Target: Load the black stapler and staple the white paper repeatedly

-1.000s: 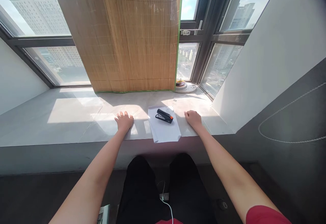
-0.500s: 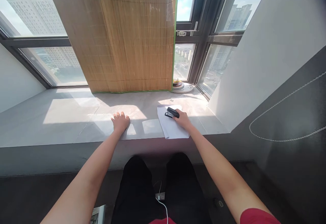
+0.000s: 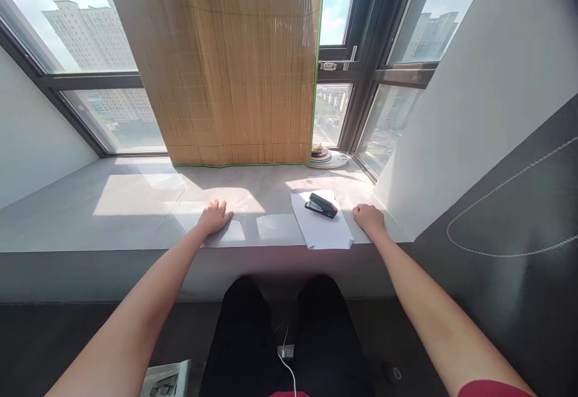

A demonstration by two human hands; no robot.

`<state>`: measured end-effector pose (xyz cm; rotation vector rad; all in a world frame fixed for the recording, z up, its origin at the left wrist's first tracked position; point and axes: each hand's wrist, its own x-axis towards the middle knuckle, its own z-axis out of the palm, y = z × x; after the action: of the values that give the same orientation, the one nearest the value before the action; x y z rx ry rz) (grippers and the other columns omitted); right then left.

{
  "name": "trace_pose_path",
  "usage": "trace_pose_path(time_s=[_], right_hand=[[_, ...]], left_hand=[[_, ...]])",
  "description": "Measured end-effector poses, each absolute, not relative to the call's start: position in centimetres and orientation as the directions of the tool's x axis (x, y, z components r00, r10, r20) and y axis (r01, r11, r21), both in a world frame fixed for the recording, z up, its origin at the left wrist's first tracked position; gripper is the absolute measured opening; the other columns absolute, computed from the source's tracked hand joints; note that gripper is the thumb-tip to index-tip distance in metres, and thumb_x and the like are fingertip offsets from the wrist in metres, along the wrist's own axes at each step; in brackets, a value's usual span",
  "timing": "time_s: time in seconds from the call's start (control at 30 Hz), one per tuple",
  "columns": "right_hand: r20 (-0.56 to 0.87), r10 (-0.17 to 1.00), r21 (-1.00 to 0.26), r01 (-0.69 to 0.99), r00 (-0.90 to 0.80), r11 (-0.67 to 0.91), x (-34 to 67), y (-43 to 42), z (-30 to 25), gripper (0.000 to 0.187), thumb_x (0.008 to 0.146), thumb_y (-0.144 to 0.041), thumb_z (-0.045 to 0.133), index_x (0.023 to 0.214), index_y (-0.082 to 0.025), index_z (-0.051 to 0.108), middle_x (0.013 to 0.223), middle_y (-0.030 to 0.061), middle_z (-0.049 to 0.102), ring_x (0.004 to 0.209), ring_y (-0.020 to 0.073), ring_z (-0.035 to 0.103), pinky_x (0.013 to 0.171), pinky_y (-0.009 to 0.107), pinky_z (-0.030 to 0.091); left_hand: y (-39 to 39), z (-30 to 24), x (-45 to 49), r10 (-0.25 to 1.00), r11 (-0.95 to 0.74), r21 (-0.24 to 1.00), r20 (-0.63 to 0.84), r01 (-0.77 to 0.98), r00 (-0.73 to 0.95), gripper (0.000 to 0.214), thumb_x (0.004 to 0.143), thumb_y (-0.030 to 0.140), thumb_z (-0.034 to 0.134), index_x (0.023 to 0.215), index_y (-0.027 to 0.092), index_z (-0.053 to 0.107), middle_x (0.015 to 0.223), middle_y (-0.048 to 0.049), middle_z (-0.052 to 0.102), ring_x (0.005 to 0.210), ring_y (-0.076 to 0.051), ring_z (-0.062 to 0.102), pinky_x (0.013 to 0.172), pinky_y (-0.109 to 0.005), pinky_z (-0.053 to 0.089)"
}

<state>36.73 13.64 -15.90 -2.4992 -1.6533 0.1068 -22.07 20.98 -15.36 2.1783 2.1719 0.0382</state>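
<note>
A black stapler (image 3: pixel 321 205) with a small red patch at its rear lies on white paper sheets (image 3: pixel 323 233) near the sill's front edge. To the right of the paper, my right hand (image 3: pixel 370 219) rests on the sill with its fingers curled in. It is apart from the stapler, and I see nothing in its grip. My left hand (image 3: pixel 215 217) lies on the sill some way left of the paper, palm down, fingers stretched out, holding nothing. Two tiny thin staple-like pieces (image 3: pixel 309 181) lie behind the paper.
The pale windowsill (image 3: pixel 135 222) runs across the front. A bamboo mat (image 3: pixel 244 78) stands against the window. Stacked plates (image 3: pixel 327 158) sit in the back right corner. A beaded cord (image 3: pixel 510 255) hangs at right. Below, a white cable (image 3: pixel 289 367) lies between the legs.
My right hand has let go of the stapler and moved right, off the paper. The stapler now lies on the sheets, turned somewhat. My left hand stays on the sill. The view has shifted slightly.
</note>
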Motion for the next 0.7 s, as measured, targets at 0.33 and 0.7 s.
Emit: trace_pose_path(time_s=[0.33,0.7], right_hand=[[0.052,0.919,-0.16,0.912,0.39,-0.378,36.8,14.0,-16.3,0.048,0.104,-0.032,0.038,0.103,-0.018,0.084,0.108,0.0179,0.081,0.104,0.0328,0.077,0.082,0.037,0.052],[0.053,0.91,-0.179,0.901,0.411,-0.396,36.6,14.1,-16.0,0.045,0.103,-0.033,0.042,0.103,-0.018,0.085,0.108,0.0205,0.082,0.106,0.0337,0.078,0.086,0.038,0.054]], left_hand=[[19.7,-16.6,-25.3,0.829,0.539,0.193,0.054,0.82,-0.557,0.103,0.096,0.076,0.034,0.171,0.005,0.037,0.178,-0.0373,0.017,0.165,-0.064,0.009,0.123,-0.086,0.006],[19.5,-15.7,-24.6,0.828,0.538,0.195,0.063,0.82,-0.558,0.098,0.098,0.071,0.037,0.169,0.004,0.042,0.176,-0.0405,0.019,0.164,-0.065,0.013,0.121,-0.088,0.011]])
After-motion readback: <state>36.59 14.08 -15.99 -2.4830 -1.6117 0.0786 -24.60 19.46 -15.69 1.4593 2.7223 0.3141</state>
